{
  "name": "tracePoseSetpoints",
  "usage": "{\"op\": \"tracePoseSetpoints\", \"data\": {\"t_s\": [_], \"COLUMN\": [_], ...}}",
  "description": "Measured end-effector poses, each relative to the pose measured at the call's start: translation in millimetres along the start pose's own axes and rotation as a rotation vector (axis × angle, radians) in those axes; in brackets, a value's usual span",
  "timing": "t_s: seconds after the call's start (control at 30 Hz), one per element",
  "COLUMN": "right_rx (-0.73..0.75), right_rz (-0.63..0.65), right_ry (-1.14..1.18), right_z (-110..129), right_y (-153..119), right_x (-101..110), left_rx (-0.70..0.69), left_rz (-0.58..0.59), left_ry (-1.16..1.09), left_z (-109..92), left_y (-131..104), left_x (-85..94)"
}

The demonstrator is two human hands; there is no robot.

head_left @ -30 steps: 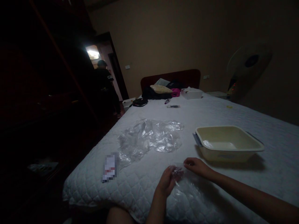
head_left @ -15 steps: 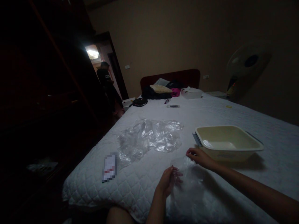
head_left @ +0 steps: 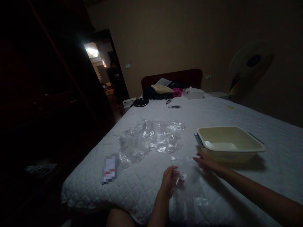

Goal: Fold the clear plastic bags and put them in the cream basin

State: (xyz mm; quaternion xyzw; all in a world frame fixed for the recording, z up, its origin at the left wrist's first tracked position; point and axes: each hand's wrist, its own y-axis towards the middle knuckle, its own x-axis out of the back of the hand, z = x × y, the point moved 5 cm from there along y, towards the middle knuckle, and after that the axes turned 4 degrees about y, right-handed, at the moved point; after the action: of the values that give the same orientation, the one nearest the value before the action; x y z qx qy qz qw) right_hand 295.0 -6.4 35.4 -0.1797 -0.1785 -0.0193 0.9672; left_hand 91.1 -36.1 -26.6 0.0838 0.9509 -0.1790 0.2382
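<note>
On the bed, the left hand curls its fingers round a bag; I cannot tell whether the right hand pinches it. A tub sits near, a fan beyond in gloom.

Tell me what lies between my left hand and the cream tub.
In the head view, the clear plastic bag and your right hand lie between your left hand and the cream tub.

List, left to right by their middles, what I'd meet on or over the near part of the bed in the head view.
White item (blurred), crumpled plastic, left hand, clear plastic by the hands, right hand, tub.
</note>
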Motion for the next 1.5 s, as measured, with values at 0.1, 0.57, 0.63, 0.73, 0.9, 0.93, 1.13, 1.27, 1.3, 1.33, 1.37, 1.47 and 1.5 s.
{"op": "tracePoseSetpoints", "data": {"t_s": [0.1,0.57,0.63,0.73,0.9,0.93,1.13,1.27,1.3,1.33,1.37,1.47,1.5], "right_rx": [-0.109,0.029,0.048,0.108,0.263,0.319,0.519,0.473,0.442,0.413,0.389,0.358,0.349], "right_rz": [0.031,0.141,0.110,0.082,-0.054,-0.064,0.151,0.260,0.288,0.314,0.331,0.342,0.345], "right_ry": [0.117,0.078,0.045,-0.003,-0.266,-0.323,-0.564,-0.699,-0.709,-0.709,-0.706,-0.713,-0.720], "right_z": [-26,-5,-6,-10,0,5,19,1,-4,-8,-11,-13,-14], "right_y": [-1,14,18,26,30,28,5,-4,-4,-5,-5,-5,-5], "right_x": [-4,-11,-11,-11,-2,-1,-19,-28,-27,-27,-25,-19,-18], "left_rx": [0.025,0.110,0.093,0.058,-0.271,-0.370,-0.624,-0.604,-0.577,-0.549,-0.519,-0.429,-0.398], "left_rz": [-0.009,0.054,0.024,-0.092,-0.160,-0.196,0.063,0.172,0.151,0.111,0.086,0.070,0.066], "left_ry": [0.029,0.163,0.180,0.270,0.652,0.727,0.878,0.912,0.867,0.795,0.710,0.510,0.463], "left_z": [1,-13,-16,-19,-48,-58,-80,-62,-56,-51,-46,-38,-37], "left_y": [1,-2,-2,-1,-14,-19,-28,-11,-6,-1,3,10,11], "left_x": [-3.3,15.7,23.2,38.9,50.4,49.2,13.5,13.4,18.2,24.0,28.8,35.4,36.2]}}
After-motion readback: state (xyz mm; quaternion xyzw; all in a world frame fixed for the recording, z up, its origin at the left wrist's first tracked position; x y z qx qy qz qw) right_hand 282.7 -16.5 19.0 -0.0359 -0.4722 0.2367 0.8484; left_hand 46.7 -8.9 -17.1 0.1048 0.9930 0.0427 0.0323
